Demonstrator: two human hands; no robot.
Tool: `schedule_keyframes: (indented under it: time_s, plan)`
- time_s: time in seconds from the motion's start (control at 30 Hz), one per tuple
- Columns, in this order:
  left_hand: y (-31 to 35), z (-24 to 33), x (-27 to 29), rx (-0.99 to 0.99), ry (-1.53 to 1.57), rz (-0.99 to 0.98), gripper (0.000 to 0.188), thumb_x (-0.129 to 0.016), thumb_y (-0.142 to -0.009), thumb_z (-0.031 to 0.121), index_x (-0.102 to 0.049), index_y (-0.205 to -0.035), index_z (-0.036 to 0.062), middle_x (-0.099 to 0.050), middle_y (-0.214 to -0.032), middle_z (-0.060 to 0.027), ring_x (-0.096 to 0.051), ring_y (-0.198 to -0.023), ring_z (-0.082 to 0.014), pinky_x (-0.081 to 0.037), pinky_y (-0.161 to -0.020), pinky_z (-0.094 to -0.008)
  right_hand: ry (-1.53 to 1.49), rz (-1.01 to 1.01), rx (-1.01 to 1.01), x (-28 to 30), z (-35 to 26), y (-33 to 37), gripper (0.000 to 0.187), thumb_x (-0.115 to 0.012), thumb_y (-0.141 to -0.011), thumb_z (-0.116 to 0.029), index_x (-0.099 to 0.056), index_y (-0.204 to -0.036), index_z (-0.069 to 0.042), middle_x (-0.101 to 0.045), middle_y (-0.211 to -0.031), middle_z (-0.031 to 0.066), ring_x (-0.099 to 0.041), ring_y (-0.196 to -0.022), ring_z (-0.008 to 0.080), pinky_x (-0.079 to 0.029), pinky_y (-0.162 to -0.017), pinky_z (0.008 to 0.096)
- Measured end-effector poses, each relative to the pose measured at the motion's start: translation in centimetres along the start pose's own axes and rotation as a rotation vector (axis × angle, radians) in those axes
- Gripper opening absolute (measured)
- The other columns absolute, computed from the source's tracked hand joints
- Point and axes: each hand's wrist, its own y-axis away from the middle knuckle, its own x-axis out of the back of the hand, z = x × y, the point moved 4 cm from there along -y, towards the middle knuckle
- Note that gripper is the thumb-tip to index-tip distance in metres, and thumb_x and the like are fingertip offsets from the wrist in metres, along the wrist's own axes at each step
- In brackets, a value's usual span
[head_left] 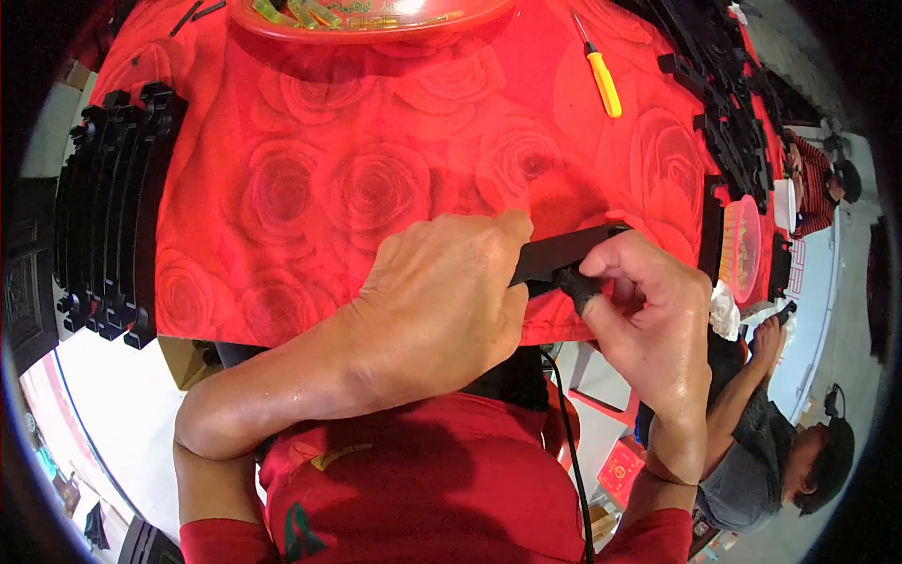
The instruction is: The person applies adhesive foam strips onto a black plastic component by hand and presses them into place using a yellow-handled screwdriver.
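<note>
A dark, flat black plastic piece (564, 250) stretches between my two hands, just above the near edge of the table. My left hand (456, 287) is closed round its left part, with the back of the hand hiding that end. At the other end, the fingers of my right hand (653, 305) are curled and pinch the piece. A black wrap (579, 287) covers the tip of my right thumb. What lies beneath my fingers is hidden.
The table has a red rose-patterned cloth (376, 188). A yellow-handled screwdriver (604, 85) lies far right. A red basin (376, 36) with yellow-green pieces stands at the back. Black plastic parts are stacked left (117, 216) and right (733, 141), near a pink basket (744, 249). A person (761, 461) works at right.
</note>
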Motion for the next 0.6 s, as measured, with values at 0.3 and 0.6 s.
schedule_keyframes:
  time_s: [0.3,0.6]
  plan:
    - [1.3,-0.7,1.9,-0.018,-0.14,0.023,0.013,-0.063,-0.085,0.008,-0.06,-0.096,0.0021,-0.061,-0.077,-0.021,-0.063,-0.077,-0.046,-0.046,-0.067,-0.0539,-0.038,0.112,0.286,-0.6,-1.4,-0.4,0.027,-0.078,-0.07,0.009,-0.069,-0.094,-0.002,-0.067,-0.082,0.012,-0.067,-0.073,0.0329,-0.053,-0.067,0.0404]
    - [1.8,-1.8,2.3,-0.001,0.013,0.008,0.014,-0.063,-0.083,0.008,-0.061,-0.095,0.0011,-0.06,-0.077,-0.0212,-0.063,-0.078,-0.046,-0.046,-0.068,-0.053,-0.063,0.145,0.143,-1.2,-0.6,0.5,0.024,-0.08,-0.075,0.003,-0.073,-0.098,-0.001,-0.067,-0.081,0.0128,-0.066,-0.07,0.0309,-0.052,-0.065,0.0398]
